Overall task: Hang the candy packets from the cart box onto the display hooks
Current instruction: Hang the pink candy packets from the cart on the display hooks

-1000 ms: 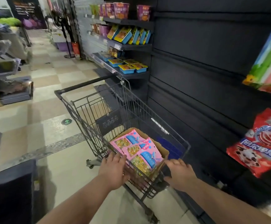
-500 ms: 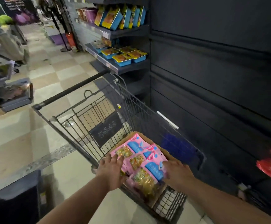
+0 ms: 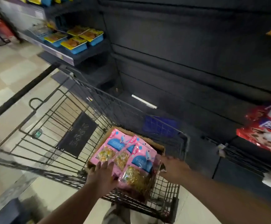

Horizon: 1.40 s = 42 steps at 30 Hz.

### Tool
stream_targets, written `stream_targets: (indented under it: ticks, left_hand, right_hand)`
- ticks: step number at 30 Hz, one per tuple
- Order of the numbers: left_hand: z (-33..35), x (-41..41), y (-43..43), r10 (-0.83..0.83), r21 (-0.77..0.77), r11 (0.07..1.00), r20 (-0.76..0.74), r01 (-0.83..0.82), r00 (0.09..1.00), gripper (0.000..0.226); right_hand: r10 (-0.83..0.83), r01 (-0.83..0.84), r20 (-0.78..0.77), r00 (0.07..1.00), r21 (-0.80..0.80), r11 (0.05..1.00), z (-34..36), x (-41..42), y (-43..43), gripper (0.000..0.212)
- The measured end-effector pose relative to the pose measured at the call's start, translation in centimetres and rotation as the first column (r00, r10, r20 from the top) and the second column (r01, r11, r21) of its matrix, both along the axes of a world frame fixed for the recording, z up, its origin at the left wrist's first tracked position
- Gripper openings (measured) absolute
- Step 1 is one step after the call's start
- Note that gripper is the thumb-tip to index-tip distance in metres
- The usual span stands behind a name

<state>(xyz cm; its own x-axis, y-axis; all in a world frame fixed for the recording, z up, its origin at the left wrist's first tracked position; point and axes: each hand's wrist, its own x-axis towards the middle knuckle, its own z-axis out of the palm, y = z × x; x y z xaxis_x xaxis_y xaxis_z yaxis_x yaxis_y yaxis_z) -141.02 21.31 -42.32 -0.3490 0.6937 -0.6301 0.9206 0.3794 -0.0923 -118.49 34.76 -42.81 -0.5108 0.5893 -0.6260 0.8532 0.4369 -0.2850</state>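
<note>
So, floor (image 3: 4,65): pale checkered tiles, left of the cart (image 3: 167,193) and showing through its wires.
Handle (image 3: 20,94): black bar at the cart's far-left end.
Trays (image 3: 76,42): blue, with yellow-orange tops, on a shelf beyond the cart, up and to the left. Pretty blurry.
Placard (image 3: 78,135): dark sign on the wire flap inside the cart, about mid-basket.
Left hand (image 3: 102,175): reaching into the cart's near end. Fingers are straight and a bit spread, lying flat on the nearest packets, not curled round anything.
Packets (image 3: 131,152): pink, with a blue patch and a clear window showing yellowish candy. A few overlap in a loose stack, all in the box at the cart's near end, poking above its rim.
Box (image 3: 159,148): brown cardboard, open top, sitting on the cart's floor at the near end.
Right hand (image 3: 175,167): inside the cart at the box's right edge, right up against the top packet. Fingers are smeared, so I can't tell if it's gripping or just touching.
Wall (image 3: 188,49): dark slatted panel along the cart's right side.
Red bags (image 3: 263,131): on that wall, right of the cart and well apart from it.
</note>
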Motion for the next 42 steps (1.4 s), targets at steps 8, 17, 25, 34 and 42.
stream_targets:
  ticks: [8, 17, 25, 34, 42]
  left_hand:
    - [-3.4, -3.7, 4.7, -0.171, -0.056, 0.982, 0.129, 0.179, 0.977, 0.08]
    - [-9.2, -9.3, 9.2, -0.177, -0.135, 0.967, 0.245, 0.215, 0.953, 0.085]
    - [-15.9, -11.2, 11.8, -0.177, -0.162, 0.958, 0.309, 0.235, 0.934, 0.082]
    - [-22.4, -10.5, 13.5, 0.099, -0.124, 0.991, 0.406, -0.053, 0.908, 0.083]
    - [-23.7, -9.9, 13.9, 0.242, -0.064, 0.969, 0.427, -0.238, 0.871, 0.073]
  right_hand:
    - [-0.199, 0.203, 0.079, 0.977, -0.044, 0.978, -1.4, -1.8, -0.5, 0.072]
    - [-0.579, 0.581, 0.105, 0.809, -0.291, 0.76, -9.7, -7.9, -2.7, 0.057]
    - [-0.738, 0.753, 0.196, 0.645, -0.329, 0.57, -16.7, -11.6, -3.5, 0.068]
    - [-0.927, 0.931, 0.288, 0.239, -0.34, 0.134, -22.6, -12.5, -4.4, 0.087]
    - [-0.959, 0.93, 0.278, 0.046, -0.363, -0.061, -23.5, -13.7, -5.0, 0.089]
